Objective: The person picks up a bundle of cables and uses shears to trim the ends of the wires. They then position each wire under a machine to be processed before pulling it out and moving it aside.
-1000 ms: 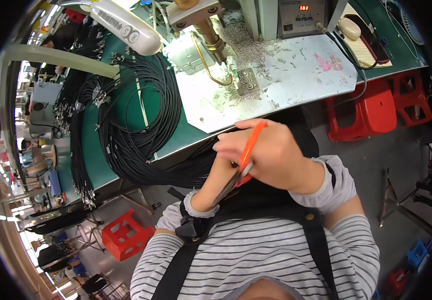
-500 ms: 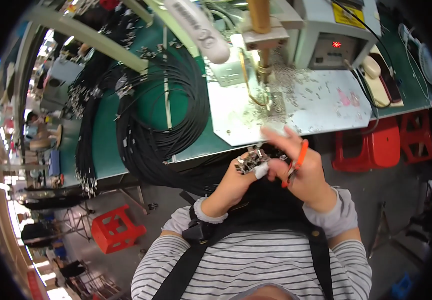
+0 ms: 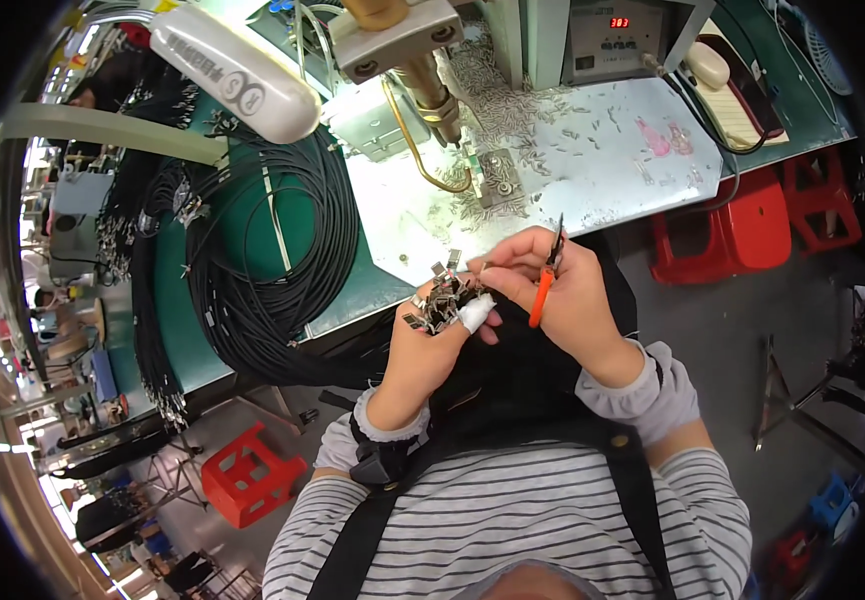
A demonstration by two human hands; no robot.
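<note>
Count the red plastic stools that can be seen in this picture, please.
3: one red stool on the floor at lower left, a second red stool under the bench at right, a third red stool beside it. Others may be hidden under the bench.

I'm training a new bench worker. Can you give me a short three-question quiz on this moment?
1. True or false: the right hand holds an orange-handled tool.
2. What does the left hand hold? A) metal connectors B) a cup C) a brush
3. Fill in: coiled black ____ lie on the green bench.

Key: 1 true; 2 A; 3 cables.
</note>
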